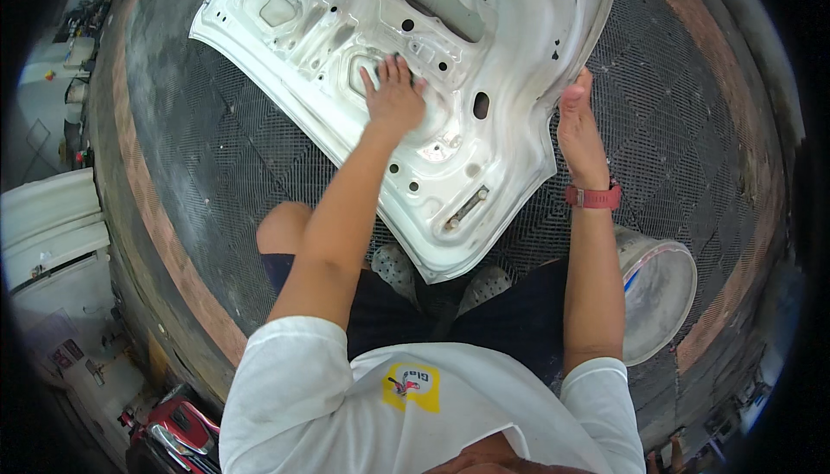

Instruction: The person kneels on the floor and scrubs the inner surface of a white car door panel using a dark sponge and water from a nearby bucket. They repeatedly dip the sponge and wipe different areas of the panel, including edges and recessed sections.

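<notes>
A large white car panel (510,154), shaped like a tailgate with its inner side up, reaches from the top of the view down to my knees. Oval and round holes pierce its ribbed surface. My left hand (397,104) lies on it near the middle, palm down with fingers spread. A small dark patch shows at the fingertips; whether anything lies under the palm is hidden. At the panel's right edge my right hand (583,128) rests with thumb and fingers stretched out, the thumb at the rim. A red watch (594,196) circles that wrist.
Beside my right forearm stands a whitish bucket (661,301) with something blue at its inner wall. Dark grated matting (666,119) covers the floor, bordered by a reddish strip (164,240). Along the left are a white panel (52,214) and a red vehicle part (181,426).
</notes>
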Action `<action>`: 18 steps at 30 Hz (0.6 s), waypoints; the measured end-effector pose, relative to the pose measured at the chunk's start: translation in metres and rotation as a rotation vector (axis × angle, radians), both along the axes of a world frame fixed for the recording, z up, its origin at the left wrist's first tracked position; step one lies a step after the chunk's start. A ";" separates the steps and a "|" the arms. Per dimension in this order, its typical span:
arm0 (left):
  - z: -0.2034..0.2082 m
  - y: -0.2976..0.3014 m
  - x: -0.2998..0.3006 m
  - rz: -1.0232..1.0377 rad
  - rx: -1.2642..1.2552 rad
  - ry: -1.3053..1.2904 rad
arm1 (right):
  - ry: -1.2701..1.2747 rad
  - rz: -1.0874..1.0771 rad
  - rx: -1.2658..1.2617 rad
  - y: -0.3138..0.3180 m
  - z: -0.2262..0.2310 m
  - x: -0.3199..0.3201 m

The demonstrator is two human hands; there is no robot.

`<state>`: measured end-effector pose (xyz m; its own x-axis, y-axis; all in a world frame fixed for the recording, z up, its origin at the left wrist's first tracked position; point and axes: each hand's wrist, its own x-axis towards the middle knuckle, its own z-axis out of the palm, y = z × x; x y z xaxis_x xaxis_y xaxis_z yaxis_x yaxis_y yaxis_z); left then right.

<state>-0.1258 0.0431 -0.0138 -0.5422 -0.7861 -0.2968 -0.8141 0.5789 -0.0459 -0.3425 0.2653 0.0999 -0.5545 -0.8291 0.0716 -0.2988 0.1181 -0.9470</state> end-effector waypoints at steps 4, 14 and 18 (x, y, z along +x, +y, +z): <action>-0.008 -0.076 0.016 0.059 -0.011 -0.060 | 0.040 0.010 -0.029 -0.002 -0.001 -0.002; -0.015 -0.036 -0.002 -0.014 -0.008 -0.012 | -0.006 -0.023 0.034 -0.003 0.003 0.003; 0.003 0.052 0.007 -0.286 0.028 0.035 | -0.023 -0.017 -0.004 -0.006 0.003 0.002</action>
<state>-0.1187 0.0951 -0.0106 -0.7513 -0.5911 -0.2934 -0.6180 0.7861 -0.0012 -0.3402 0.2597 0.1028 -0.5697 -0.8195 0.0625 -0.2751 0.1186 -0.9541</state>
